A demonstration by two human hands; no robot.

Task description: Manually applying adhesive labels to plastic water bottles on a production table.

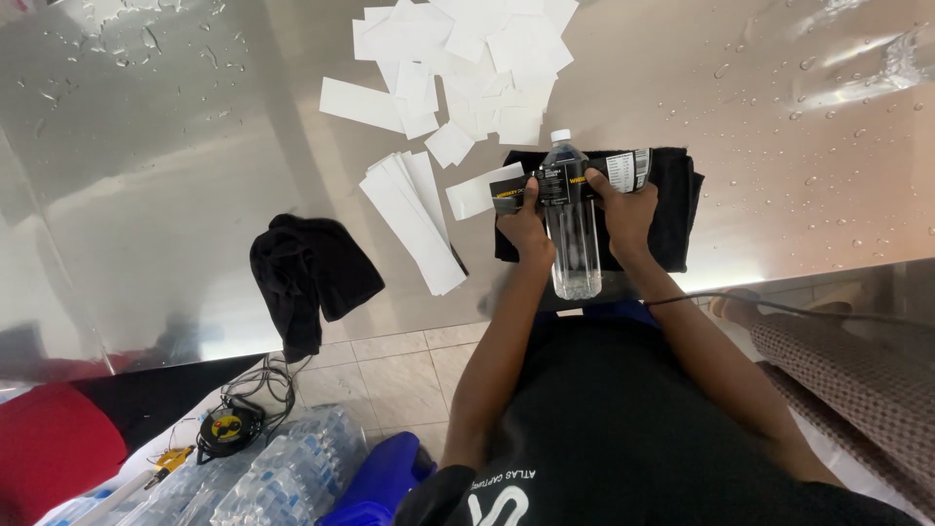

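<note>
1. The left hand (523, 226) presses its thumb onto the left end of a black label strip (570, 180), fingers wrapped around the side of a clear plastic bottle (573, 229).
2. The right hand (625, 216) is clamped on the bottle's other side, thumb pinning the label's right portion, whose free end sticks out past the hand.
3. The bottle lies with its long axis running straight away from the person, white cap (560, 135) pointing to the far side of the table, base nearest the body at the table's edge.
4. The label crosses the bottle's upper part at a right angle to that axis.
5. Under the bottle and both hands lies a folded black cloth (677, 195) on the shiny metal table (175, 195), which is dotted with water drops.
6. Just left of the hands sits a stack of long white backing strips (414, 219); beyond it, a loose heap of white paper pieces (458, 58).
7. Further left, a crumpled black rag (307, 268) hangs over the table's edge.
8. Below, on the tiled floor, packs of bottled water (282, 472) stand beside a blue container (380, 482).
</note>
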